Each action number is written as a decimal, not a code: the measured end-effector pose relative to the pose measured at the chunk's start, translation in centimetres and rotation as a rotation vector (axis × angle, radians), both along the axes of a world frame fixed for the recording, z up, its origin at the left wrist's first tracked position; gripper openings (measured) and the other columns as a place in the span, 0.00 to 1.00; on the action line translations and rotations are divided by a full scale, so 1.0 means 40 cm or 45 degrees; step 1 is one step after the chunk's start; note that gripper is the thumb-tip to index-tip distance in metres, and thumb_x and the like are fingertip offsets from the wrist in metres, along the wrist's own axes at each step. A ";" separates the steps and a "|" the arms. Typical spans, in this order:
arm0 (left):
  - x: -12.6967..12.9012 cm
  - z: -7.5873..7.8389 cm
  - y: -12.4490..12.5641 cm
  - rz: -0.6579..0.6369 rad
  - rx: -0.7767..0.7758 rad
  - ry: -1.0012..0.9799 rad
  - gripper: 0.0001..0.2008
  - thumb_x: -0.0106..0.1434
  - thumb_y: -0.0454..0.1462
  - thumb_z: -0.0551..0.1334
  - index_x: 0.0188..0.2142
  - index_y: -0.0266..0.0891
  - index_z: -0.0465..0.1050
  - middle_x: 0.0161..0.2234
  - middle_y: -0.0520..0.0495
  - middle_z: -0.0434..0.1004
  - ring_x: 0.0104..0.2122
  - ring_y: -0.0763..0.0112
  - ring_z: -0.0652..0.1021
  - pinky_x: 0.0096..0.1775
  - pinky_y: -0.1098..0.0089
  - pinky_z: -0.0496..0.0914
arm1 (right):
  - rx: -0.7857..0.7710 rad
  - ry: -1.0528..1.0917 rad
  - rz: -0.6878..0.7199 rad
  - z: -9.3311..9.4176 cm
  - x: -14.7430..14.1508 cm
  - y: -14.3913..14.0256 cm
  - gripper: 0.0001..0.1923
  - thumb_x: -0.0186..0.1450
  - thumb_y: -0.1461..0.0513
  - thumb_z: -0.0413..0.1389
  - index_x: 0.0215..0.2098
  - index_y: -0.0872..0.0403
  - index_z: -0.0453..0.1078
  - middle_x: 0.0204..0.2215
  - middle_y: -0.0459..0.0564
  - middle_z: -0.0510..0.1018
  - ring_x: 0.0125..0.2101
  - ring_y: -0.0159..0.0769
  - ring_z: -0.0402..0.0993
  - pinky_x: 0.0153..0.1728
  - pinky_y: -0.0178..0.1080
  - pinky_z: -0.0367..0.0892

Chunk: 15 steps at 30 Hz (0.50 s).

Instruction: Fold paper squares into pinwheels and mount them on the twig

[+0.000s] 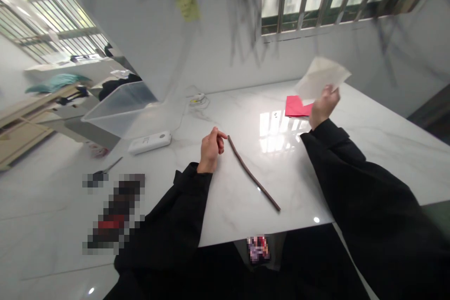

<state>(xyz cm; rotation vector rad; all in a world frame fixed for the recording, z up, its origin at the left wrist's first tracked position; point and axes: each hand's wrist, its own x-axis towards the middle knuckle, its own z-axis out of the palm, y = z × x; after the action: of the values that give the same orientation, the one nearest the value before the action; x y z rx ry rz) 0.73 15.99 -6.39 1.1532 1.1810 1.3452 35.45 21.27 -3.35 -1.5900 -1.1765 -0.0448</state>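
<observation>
A pale sheet of paper (321,78), blurred by motion, is gripped along its lower edge by my right hand (324,107), raised over the far right of the table. Beneath it, a red paper packet (297,106) lies flat, partly covered by the sheet and hand. A thin, slightly bent brown stick (253,178) rests slantwise on the table. Beside the stick's far end is my left hand (211,149), with fingers curled in and the index finger pointing at the tip. I see nothing in that hand; whether the fingertip touches the stick I cannot tell.
On the glossy white marble table (228,211) lie a white power strip (150,142), a coiled cable (198,101) and scissors (105,171). A dark blurred-out object (117,211) is at the left. A clear plastic bin (123,108) stands behind; a yellow note (188,7) hangs on the wall.
</observation>
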 end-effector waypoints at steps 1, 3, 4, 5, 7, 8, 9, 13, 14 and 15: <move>0.001 0.001 -0.002 0.000 0.005 0.008 0.26 0.66 0.57 0.62 0.24 0.37 0.74 0.14 0.55 0.60 0.13 0.79 0.58 0.17 0.73 0.51 | 0.152 -0.070 -0.241 0.007 0.049 0.003 0.34 0.77 0.64 0.24 0.75 0.63 0.52 0.69 0.70 0.62 0.71 0.45 0.58 0.67 0.53 0.58; 0.005 0.002 -0.006 -0.002 0.012 0.023 0.27 0.65 0.57 0.62 0.24 0.38 0.74 0.14 0.55 0.59 0.13 0.79 0.58 0.17 0.72 0.52 | 0.215 -0.395 -0.279 -0.003 0.124 0.003 0.31 0.77 0.64 0.33 0.76 0.61 0.50 0.75 0.65 0.52 0.76 0.42 0.44 0.72 0.51 0.46; 0.007 0.003 -0.007 -0.005 0.015 0.026 0.27 0.65 0.58 0.62 0.24 0.38 0.74 0.14 0.55 0.59 0.13 0.79 0.58 0.17 0.72 0.52 | 0.090 -0.534 -0.169 -0.021 0.149 0.003 0.31 0.76 0.65 0.38 0.76 0.57 0.53 0.76 0.61 0.51 0.76 0.43 0.42 0.72 0.52 0.43; 0.008 0.003 -0.008 -0.010 0.018 0.030 0.27 0.64 0.58 0.63 0.24 0.38 0.74 0.14 0.55 0.59 0.13 0.79 0.57 0.17 0.72 0.52 | -0.111 -0.628 -0.037 -0.045 0.166 0.003 0.31 0.75 0.64 0.41 0.75 0.54 0.56 0.76 0.59 0.53 0.76 0.46 0.42 0.72 0.56 0.42; 0.009 0.002 -0.009 -0.017 0.025 0.038 0.27 0.63 0.58 0.64 0.24 0.38 0.75 0.14 0.55 0.59 0.13 0.79 0.57 0.17 0.72 0.51 | -0.613 -0.701 0.272 -0.105 0.184 0.007 0.29 0.75 0.58 0.47 0.73 0.54 0.60 0.74 0.62 0.57 0.74 0.55 0.48 0.70 0.64 0.44; 0.010 0.001 -0.009 -0.019 0.027 0.043 0.27 0.63 0.58 0.64 0.24 0.38 0.75 0.14 0.55 0.59 0.13 0.79 0.57 0.17 0.72 0.51 | -0.793 -0.693 0.382 -0.134 0.189 0.011 0.30 0.75 0.53 0.49 0.72 0.54 0.61 0.74 0.63 0.58 0.73 0.58 0.51 0.69 0.66 0.45; 0.010 0.000 -0.009 -0.019 0.028 0.047 0.26 0.63 0.58 0.64 0.24 0.38 0.75 0.14 0.55 0.59 0.13 0.79 0.57 0.17 0.72 0.51 | -0.914 -0.689 0.464 -0.160 0.192 0.017 0.32 0.75 0.49 0.49 0.73 0.53 0.61 0.74 0.63 0.58 0.72 0.59 0.52 0.69 0.68 0.45; 0.010 -0.005 -0.008 -0.019 0.010 0.046 0.26 0.63 0.58 0.64 0.24 0.37 0.75 0.14 0.55 0.59 0.13 0.79 0.57 0.18 0.72 0.52 | -0.830 -0.599 0.473 -0.208 0.214 0.040 0.28 0.77 0.52 0.40 0.67 0.52 0.68 0.71 0.62 0.64 0.71 0.52 0.57 0.69 0.62 0.49; 0.011 -0.005 -0.008 -0.020 0.002 0.045 0.26 0.63 0.58 0.64 0.24 0.37 0.75 0.14 0.55 0.59 0.13 0.79 0.57 0.18 0.73 0.52 | -0.760 -0.574 0.429 -0.209 0.222 0.043 0.28 0.77 0.56 0.39 0.65 0.55 0.70 0.69 0.63 0.66 0.70 0.50 0.59 0.69 0.59 0.51; 0.011 -0.005 -0.008 -0.022 -0.005 0.047 0.26 0.63 0.57 0.64 0.24 0.37 0.75 0.14 0.55 0.59 0.13 0.79 0.57 0.18 0.73 0.52 | -0.692 -0.553 0.353 -0.206 0.230 0.045 0.27 0.76 0.58 0.40 0.65 0.57 0.69 0.68 0.65 0.67 0.69 0.50 0.59 0.69 0.57 0.53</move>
<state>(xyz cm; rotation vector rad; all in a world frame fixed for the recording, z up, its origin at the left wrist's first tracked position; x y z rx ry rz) 1.18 15.66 -6.59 1.1873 1.1966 1.3130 44.66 23.07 -11.60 -1.9241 -1.8570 0.1269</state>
